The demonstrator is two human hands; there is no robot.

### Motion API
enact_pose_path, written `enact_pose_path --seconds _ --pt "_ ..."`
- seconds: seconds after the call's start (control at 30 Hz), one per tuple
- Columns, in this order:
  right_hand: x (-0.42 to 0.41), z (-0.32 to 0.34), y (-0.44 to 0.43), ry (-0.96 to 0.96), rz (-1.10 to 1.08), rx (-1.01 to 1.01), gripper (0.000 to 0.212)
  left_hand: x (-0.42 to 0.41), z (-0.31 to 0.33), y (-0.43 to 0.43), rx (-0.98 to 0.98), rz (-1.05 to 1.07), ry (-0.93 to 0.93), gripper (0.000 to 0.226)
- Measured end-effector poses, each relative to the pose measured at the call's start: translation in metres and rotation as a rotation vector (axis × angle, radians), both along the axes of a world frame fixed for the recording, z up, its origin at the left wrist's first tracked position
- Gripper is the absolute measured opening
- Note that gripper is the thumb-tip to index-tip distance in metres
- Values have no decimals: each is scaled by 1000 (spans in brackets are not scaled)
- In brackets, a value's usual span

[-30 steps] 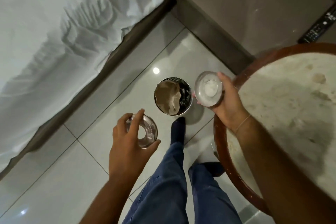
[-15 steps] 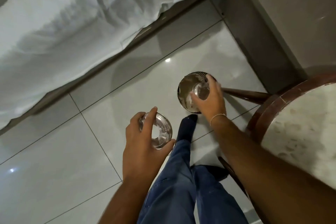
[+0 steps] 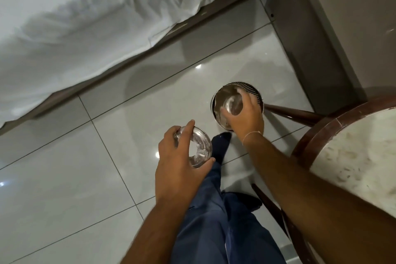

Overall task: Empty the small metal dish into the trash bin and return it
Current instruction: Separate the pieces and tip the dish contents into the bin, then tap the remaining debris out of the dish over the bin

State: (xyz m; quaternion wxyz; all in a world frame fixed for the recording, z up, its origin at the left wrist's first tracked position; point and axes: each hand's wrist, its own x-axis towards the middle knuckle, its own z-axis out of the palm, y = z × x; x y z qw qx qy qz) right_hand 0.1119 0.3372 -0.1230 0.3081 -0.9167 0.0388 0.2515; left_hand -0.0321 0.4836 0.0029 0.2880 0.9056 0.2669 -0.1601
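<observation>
My right hand [image 3: 244, 115] grips a small round metal dish [image 3: 232, 103], tipped over so its underside faces me, directly above the open mouth of the round metal trash bin [image 3: 255, 90] on the floor. The bin's slotted rim shows behind the hand; a brownish liner fills its left side. My left hand [image 3: 177, 156] holds a second small shiny metal dish [image 3: 200, 148] lower left of the bin, above the floor, with white residue inside it.
A round marble-topped table with a dark wood rim [image 3: 317, 133] stands at the right, one leg [image 3: 289, 112] reaching toward the bin. A bed with a white sheet [image 3: 75, 28] fills the upper left. Grey floor tiles [image 3: 64, 178], my legs in blue trousers [image 3: 212, 221].
My right hand carried the dish, then holding white powder, from the table edge to above the bin and turned it over. The left hand kept its dish; the view shifted downward.
</observation>
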Motion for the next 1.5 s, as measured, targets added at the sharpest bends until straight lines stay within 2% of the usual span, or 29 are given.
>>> enact_pose_path --seconds 0.23,0.33,0.37,0.43,0.47,0.5,0.53,0.6,0.63,0.67,0.7,0.77,0.8,0.83,0.97,1.0,1.03,1.1,1.13,1.2,1.27,1.33,1.43,1.5 --pt "21 57 14 -515 -54 210 73 4 1 -4 27 -8 5 105" --pt "21 64 18 -710 -79 238 68 13 0 -2 34 -4 -41 105" --pt "18 59 20 -662 -45 209 69 15 -1 0 38 0 -51 105" --pt "8 47 24 -332 18 119 75 16 -1 4 54 11 -53 106" --pt "6 40 26 -176 3 55 79 16 -2 7 75 15 -42 106" --pt "7 37 27 -112 -56 24 83 16 -3 9 91 15 -22 107" --pt "12 37 29 -147 -117 38 85 15 -4 11 102 17 -9 107" --pt "27 43 35 -460 -191 104 84 14 -4 17 112 32 -7 107" --pt "32 44 38 -593 -174 112 81 15 -4 19 116 37 -6 108" --pt "33 41 38 -637 -127 108 80 14 -4 20 119 38 1 108" --pt "28 37 37 -547 -93 98 82 15 -3 22 115 32 9 107" --pt "12 26 32 -139 -133 68 94 16 -2 23 96 34 10 107" --pt "8 21 28 -45 -164 59 97 16 -2 24 87 41 6 107" --pt "9 20 26 -90 -165 57 97 17 -4 26 82 49 -3 107" --pt "23 20 35 -669 -136 102 80 11 -13 28 87 59 -10 106" --pt "21 13 34 -689 -113 90 77 12 -14 26 77 49 -8 106" --pt "15 2 30 -580 -70 70 77 13 -15 23 69 42 -5 105" --pt "-2 -21 17 -140 30 -41 85 16 -15 20 54 32 1 105" --pt "-8 -32 8 8 49 -83 87 19 -16 20 49 26 -1 105" --pt "-8 -41 -3 38 -55 -40 87 23 -16 22 46 30 -18 105" --pt "2 -32 -8 -2 -254 119 87 26 -15 20 32 39 -38 104" --pt "11 -15 -16 38 -489 310 84 31 -13 12 14 10 -34 104" --pt "12 13 -41 245 -892 668 68 41 -11 0 -38 -29 -32 103" --pt "7 34 -62 439 -1080 972 74 50 -8 -9 -78 -53 -52 103"
